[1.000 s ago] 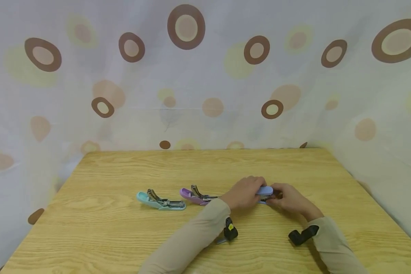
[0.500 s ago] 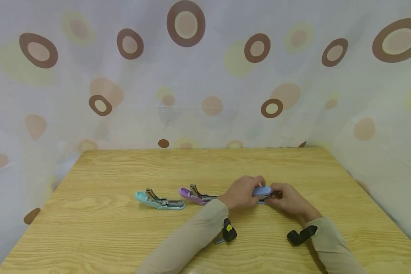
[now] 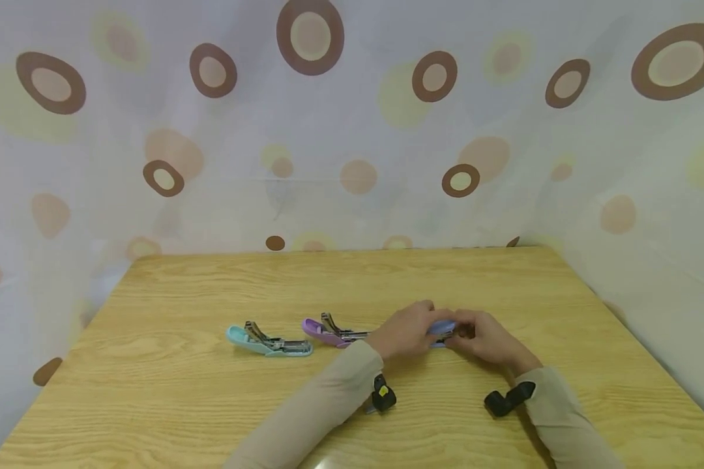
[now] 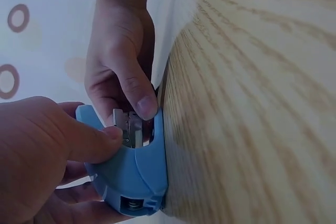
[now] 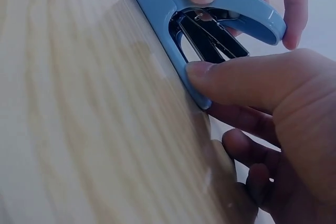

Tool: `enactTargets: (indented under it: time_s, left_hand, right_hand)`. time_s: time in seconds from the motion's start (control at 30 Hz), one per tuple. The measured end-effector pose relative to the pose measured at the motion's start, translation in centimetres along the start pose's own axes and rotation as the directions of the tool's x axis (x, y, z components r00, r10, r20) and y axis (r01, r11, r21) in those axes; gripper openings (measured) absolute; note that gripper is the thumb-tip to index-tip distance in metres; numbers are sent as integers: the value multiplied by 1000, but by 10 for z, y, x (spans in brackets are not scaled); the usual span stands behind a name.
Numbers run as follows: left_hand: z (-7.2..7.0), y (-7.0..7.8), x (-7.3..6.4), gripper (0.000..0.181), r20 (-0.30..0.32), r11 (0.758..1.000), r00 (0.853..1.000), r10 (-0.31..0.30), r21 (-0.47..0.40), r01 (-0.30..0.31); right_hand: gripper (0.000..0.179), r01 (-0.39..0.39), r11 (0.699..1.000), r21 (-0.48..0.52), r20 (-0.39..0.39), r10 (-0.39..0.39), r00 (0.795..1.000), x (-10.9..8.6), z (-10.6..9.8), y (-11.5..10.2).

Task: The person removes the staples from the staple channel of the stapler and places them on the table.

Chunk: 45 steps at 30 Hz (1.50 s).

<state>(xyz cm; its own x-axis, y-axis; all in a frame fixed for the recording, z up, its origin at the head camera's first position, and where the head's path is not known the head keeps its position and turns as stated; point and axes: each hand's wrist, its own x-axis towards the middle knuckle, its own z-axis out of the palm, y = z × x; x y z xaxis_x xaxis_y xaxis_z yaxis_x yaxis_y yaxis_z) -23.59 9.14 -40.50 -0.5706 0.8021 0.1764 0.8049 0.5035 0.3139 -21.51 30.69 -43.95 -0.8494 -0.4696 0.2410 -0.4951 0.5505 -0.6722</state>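
A light blue stapler (image 3: 443,327) rests on the table at right of centre, between both hands. My left hand (image 3: 407,329) grips it around the hinge end, with its thumb on the side in the left wrist view. My right hand (image 3: 487,335) pinches the front end of the base; its thumb (image 5: 231,77) lies there in the right wrist view. The stapler's upper cover stands raised off the base, and the metal magazine (image 5: 210,38) shows in the gap. In the head view the fingers hide much of the stapler.
To the left lie a purple stapler (image 3: 324,332) and a teal stapler (image 3: 270,345), both with covers swung back and metal parts raised. The wooden table (image 3: 211,404) meets a patterned cloth (image 3: 358,130) at the back and sides.
The head view has shifted slightly. My right hand's fingers have come closer to the left hand and now cover more of the blue stapler's front end. Both other staplers lie as before.
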Motion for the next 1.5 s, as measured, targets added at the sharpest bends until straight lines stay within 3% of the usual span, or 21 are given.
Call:
enactTargets:
  time_s: [0.07,0.27,0.43,0.7,1.03,1.17,1.37,1.5]
  left_hand:
    - [-1,0,-1,49,14,1000,1000,-9,-9,9]
    - [-5,-2,-4,44,26,999,1000,-4,-53,6]
    - [-6,-3,-6,44,22,998,1000,4,-68,-2]
    - [-3,-13,-7,42,-39,961,999,-14,-276,3]
    - [-13,-18,-17,23,-146,933,989,-15,-357,-39]
    - [-20,-19,-22,16,-193,933,981,-21,-355,-50]
    - [-23,-24,-29,18,-269,938,963,11,-330,-103]
    - [-22,-26,-35,21,-280,928,960,14,-354,-117]
  right_hand:
    - [21,8,1000,3,-8,-8,1000,0,3,0]
    - [14,41,999,-1,-23,-41,999,2,4,-31]
    - [13,46,998,-35,-14,-47,999,3,8,-25]
    - [15,26,998,-49,4,-26,1000,3,10,-1]
    - [11,25,999,-25,20,-24,999,6,11,-2]
    - [12,11,999,-46,20,-10,1000,7,10,-3]
    - [14,7,999,-42,12,-7,1000,7,9,-3]
    - [13,24,999,-43,20,-23,1000,6,11,-4]
